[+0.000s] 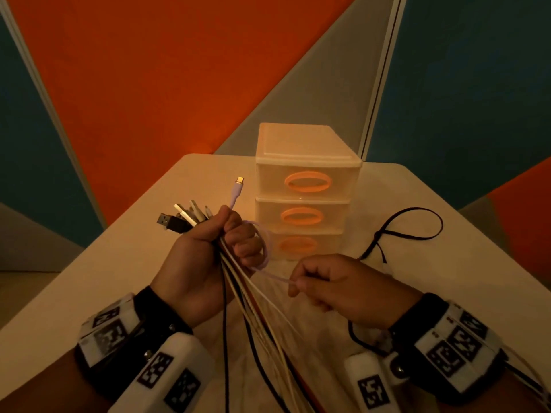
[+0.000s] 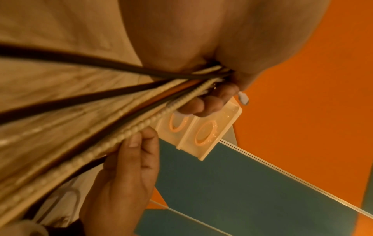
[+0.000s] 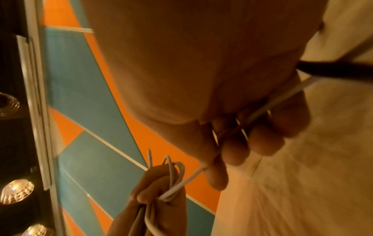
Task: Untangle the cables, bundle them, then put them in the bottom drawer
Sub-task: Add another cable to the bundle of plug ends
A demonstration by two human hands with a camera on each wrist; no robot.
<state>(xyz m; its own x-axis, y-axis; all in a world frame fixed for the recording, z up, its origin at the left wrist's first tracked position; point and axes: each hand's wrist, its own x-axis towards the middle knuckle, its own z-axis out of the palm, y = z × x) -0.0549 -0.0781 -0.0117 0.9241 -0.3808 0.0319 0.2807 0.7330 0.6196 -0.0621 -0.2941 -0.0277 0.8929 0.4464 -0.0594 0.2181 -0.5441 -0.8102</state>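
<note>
The left hand [image 1: 208, 257] is fisted round a bunch of cables [image 1: 259, 320] held above the table [image 1: 125, 263], plugs [image 1: 182, 219] fanning out past the thumb and the strands hanging down toward the person. A lilac cable [image 1: 267, 245] loops around that fist; the right hand [image 1: 340, 287] pinches its free run just beside it. The drawers [image 1: 304, 192], all closed, stand behind the hands, with a black cord [image 1: 417, 231] lying to their right

Black wrist straps [image 1: 161, 305]; white camera blocks [image 1: 167, 374], seemingly square-coded markers.
</note>
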